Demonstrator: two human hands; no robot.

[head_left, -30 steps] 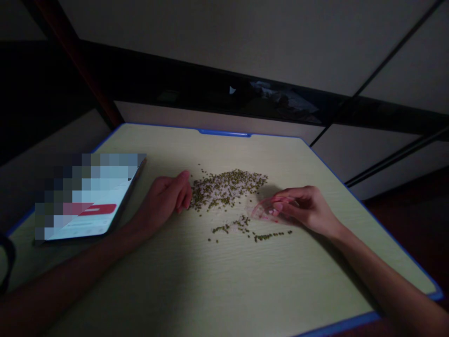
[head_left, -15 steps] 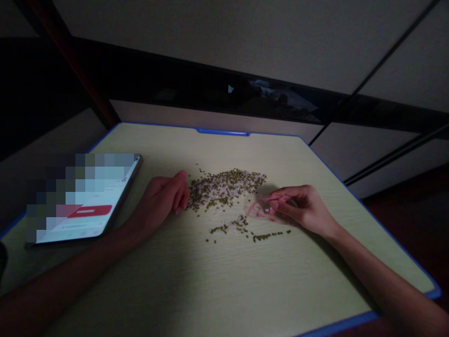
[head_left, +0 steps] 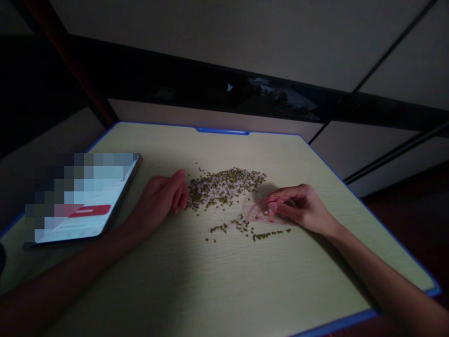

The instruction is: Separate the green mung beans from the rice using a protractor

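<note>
A loose pile of green mung beans mixed with white rice grains (head_left: 228,185) lies in the middle of the table. My left hand (head_left: 164,194) rests at the pile's left edge, its fingers curled in and thumb on top; no object shows in it. On the other side, my right hand (head_left: 303,208) pinches a small clear plastic bag with red print (head_left: 257,209) between thumb and fingers. The bag lies low over the table, right of the pile. In front of it are a short row of mung beans (head_left: 268,235) and a small scatter of beans and grains (head_left: 233,225).
A tablet (head_left: 87,222) with a lit screen, partly blurred out, stands tilted at the left beside my forearm. The pale wood-look table (head_left: 217,290) has a blue rim. Behind it rise light cabinet panels (head_left: 217,42) with a dark glossy band.
The bag's visible edge has spread slightly to the left under my right fingers. My left hand keeps its curled pose. The whole view has shifted a little; the pile looks the same.
</note>
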